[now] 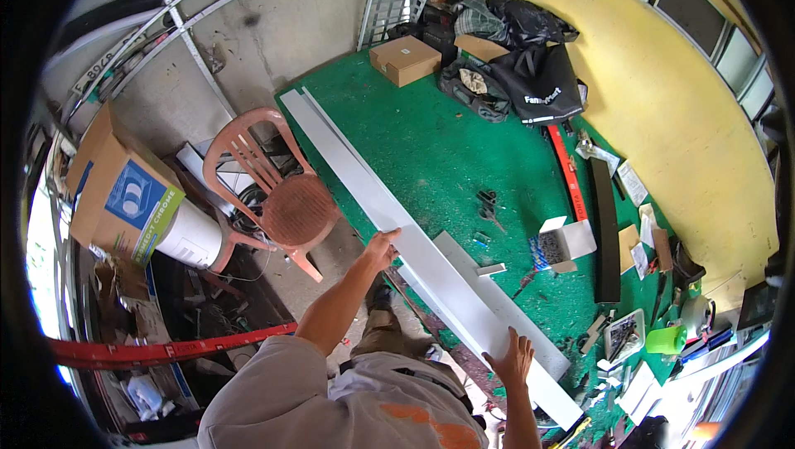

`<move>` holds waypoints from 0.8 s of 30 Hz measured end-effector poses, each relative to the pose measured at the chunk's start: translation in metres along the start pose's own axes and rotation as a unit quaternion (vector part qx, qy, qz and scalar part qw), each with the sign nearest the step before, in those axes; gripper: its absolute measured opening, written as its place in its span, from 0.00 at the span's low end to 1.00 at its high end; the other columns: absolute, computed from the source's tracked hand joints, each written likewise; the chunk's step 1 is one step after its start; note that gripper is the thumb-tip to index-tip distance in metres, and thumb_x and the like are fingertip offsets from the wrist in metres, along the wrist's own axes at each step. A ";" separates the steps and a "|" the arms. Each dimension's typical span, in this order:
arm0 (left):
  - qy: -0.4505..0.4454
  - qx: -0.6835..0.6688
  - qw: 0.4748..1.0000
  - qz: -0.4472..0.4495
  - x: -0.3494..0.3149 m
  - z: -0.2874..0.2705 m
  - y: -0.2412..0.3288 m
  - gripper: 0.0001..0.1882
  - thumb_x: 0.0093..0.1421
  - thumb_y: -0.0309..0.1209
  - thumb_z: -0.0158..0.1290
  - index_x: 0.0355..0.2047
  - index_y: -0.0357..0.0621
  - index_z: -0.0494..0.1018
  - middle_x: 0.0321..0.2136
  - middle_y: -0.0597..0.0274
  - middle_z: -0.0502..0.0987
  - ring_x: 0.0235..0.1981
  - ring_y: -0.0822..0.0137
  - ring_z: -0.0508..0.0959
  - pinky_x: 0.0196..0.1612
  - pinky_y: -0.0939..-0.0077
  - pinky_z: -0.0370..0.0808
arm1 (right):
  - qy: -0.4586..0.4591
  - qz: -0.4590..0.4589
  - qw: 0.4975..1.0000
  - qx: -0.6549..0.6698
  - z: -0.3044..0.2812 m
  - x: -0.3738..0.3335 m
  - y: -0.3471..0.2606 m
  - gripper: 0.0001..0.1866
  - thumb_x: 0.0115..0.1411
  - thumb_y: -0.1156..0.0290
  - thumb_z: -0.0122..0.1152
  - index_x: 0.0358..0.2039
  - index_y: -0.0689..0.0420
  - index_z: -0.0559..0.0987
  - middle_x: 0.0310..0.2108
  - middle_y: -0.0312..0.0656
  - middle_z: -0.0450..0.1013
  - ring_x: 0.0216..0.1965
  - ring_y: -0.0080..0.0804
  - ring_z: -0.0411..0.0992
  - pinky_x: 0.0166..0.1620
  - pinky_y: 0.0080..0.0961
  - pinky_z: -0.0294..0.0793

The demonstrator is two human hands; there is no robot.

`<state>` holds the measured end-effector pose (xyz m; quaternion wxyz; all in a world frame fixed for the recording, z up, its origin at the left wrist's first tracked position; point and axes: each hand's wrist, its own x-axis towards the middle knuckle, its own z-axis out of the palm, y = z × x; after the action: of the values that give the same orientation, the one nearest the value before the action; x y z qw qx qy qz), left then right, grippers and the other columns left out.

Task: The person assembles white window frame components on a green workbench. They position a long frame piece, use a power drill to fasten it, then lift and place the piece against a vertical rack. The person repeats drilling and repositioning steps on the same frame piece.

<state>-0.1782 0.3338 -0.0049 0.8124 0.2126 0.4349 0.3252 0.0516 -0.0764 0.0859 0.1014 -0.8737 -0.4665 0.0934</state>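
A long white metal channel point(356, 184) lies slantwise along the near left edge of the green-topped table point(397, 134), from the far left corner to the lower right. Around its near edge, about midway along, my left hand point(383, 250) is closed, thumb on top. Toward the channel's lower right end, my right hand point(513, 358) rests on it with fingers spread. Partly beneath the channel is a flat grey-white strip point(538, 341). Beside that strip sits a short white offcut point(491, 269). Black-handled scissors point(487, 199) lie farther off on the green surface.
A brown plastic chair point(298, 209) stands close by the table's left side. An open small box point(571, 243), a red level point(566, 171) and a dark bar point(604, 234) lie at the right. Bags point(542, 84) and a cardboard box point(406, 60) occupy the far end.
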 end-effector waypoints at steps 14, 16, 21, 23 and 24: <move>-0.033 0.063 0.987 -0.146 0.087 -0.087 0.050 0.20 0.67 0.33 0.57 0.56 0.43 0.70 0.51 0.56 0.78 0.52 0.55 0.79 0.56 0.49 0.76 | -0.021 0.096 0.995 -0.028 0.099 0.049 -0.092 0.54 0.32 0.53 0.87 0.61 0.49 0.68 0.45 0.46 0.68 0.50 0.48 0.66 0.54 0.49 0.63; -0.055 0.046 0.983 -0.168 0.083 -0.091 0.052 0.19 0.67 0.33 0.57 0.56 0.44 0.70 0.53 0.57 0.77 0.54 0.54 0.78 0.59 0.49 0.74 | -0.015 0.109 0.993 -0.042 0.109 0.044 -0.093 0.54 0.32 0.54 0.87 0.60 0.49 0.68 0.45 0.45 0.68 0.49 0.48 0.65 0.54 0.48 0.62; -0.063 0.053 0.979 -0.184 0.072 -0.087 0.056 0.19 0.68 0.34 0.56 0.57 0.45 0.69 0.54 0.59 0.75 0.56 0.54 0.76 0.61 0.49 0.72 | -0.006 0.124 0.991 -0.043 0.118 0.038 -0.090 0.53 0.32 0.55 0.87 0.60 0.48 0.67 0.45 0.45 0.67 0.50 0.48 0.65 0.55 0.49 0.61; -0.067 0.043 0.980 -0.181 0.067 -0.085 0.058 0.19 0.68 0.34 0.56 0.57 0.44 0.68 0.55 0.58 0.75 0.56 0.54 0.76 0.62 0.49 0.72 | -0.019 0.125 0.991 -0.049 0.116 0.038 -0.087 0.54 0.31 0.56 0.87 0.60 0.48 0.67 0.46 0.46 0.67 0.50 0.48 0.65 0.57 0.49 0.60; -0.067 0.038 0.978 -0.192 0.064 -0.084 0.059 0.19 0.68 0.34 0.56 0.57 0.44 0.68 0.55 0.57 0.75 0.56 0.54 0.76 0.62 0.49 0.72 | -0.018 0.131 0.990 -0.048 0.114 0.039 -0.086 0.54 0.31 0.56 0.87 0.60 0.48 0.67 0.46 0.46 0.67 0.50 0.48 0.65 0.58 0.49 0.60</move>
<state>-0.2432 0.4254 -0.0490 0.8784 0.1768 0.4241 0.1314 -0.0251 0.0134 -0.0040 0.0378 -0.9294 -0.3536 0.0986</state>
